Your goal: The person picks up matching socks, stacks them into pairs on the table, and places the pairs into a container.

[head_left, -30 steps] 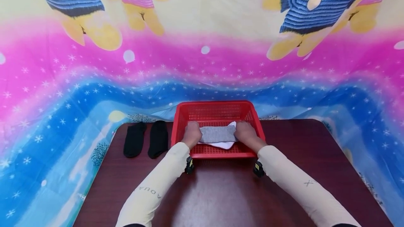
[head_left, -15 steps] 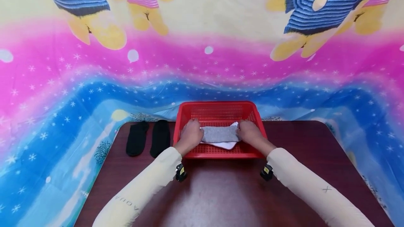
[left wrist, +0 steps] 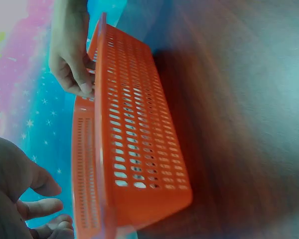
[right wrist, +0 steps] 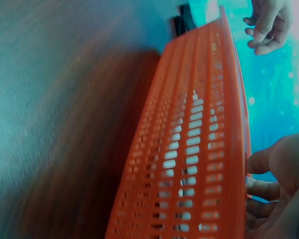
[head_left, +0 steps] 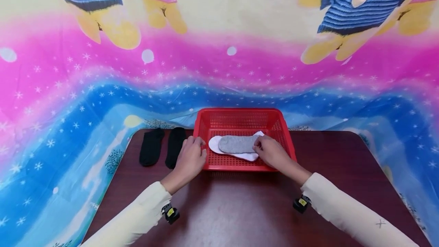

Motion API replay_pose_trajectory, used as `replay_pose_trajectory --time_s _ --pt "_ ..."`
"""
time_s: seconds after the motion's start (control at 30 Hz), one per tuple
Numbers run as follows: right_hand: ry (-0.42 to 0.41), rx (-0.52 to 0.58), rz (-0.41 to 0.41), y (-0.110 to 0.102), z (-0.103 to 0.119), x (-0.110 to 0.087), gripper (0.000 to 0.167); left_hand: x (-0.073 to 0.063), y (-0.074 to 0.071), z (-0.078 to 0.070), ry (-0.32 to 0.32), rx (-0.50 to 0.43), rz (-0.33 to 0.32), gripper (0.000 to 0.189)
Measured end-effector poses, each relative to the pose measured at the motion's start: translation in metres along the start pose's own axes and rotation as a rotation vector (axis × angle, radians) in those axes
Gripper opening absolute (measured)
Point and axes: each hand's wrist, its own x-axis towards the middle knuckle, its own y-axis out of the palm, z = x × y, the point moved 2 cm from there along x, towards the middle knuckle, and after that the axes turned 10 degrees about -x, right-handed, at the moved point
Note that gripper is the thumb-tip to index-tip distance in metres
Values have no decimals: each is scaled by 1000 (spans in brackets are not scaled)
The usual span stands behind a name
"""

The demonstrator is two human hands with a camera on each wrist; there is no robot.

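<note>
A grey sock [head_left: 237, 144] lies flat across a white sock [head_left: 214, 145] inside the red plastic basket [head_left: 240, 167]. Over the basket's right part is my right hand [head_left: 276, 155], its bent fingers at the right end of the grey sock. In the right wrist view a gap shows between that hand's thumb and fingers; contact with the sock is hidden by the basket wall. My left hand [head_left: 190, 157] hovers by the basket's left rim, fingers loosely bent with nothing in them. It partly covers one black sock [head_left: 174, 146].
Another black sock [head_left: 151, 148] lies further left on the dark red-brown table [head_left: 233, 209]. A patterned cloth [head_left: 219, 68] with bears and snowflakes hangs behind the table and around its sides.
My left hand has let go of the grey sock's left end and moved left out of the basket. The right hand's fingers have loosened at the other end. The grey sock lies on the white one.
</note>
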Motion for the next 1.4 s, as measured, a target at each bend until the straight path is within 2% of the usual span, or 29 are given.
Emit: replay_pose_trajectory --time_s 0.1,0.23,0.43,0.57,0.73,0.83,0.97,1.13,1.2,1.27,1.37,1.4 --pt "-24 19 -14 2 10 -5 11 -9 -6 10 -12 15 -20 21" --pt "-105 -8 -59 2 23 -15 13 -16 -15 24 -28 18 -50 27" --pt "-264 -160 -181 -5 29 -39 27 -16 -29 52 -33 57 -59 32" --pt "-322 -259 -232 -11 17 -63 44 -15 -33 75 -10 112 -27 36" --pt "-373 -385 -313 -14 -11 -95 60 -16 -32 103 3 145 31 39" --pt "-425 -435 -366 -12 -30 -108 60 -18 -27 117 -11 150 47 40" --pt "-465 -445 -426 -9 -53 -116 78 -20 -17 130 -5 157 39 39" --pt "-496 -411 -435 -7 -73 -121 75 -20 -3 142 50 204 45 40" --pt "-518 -406 -417 -6 -77 -122 48 -21 1 146 82 223 43 39" --pt "-548 -415 -426 -4 -80 -123 43 -22 5 150 143 246 15 37" --pt "-585 -434 -453 -2 -84 -125 42 -26 11 154 238 292 -41 30" --pt "-594 -441 -468 -2 -85 -125 56 -26 13 155 266 311 -59 28"
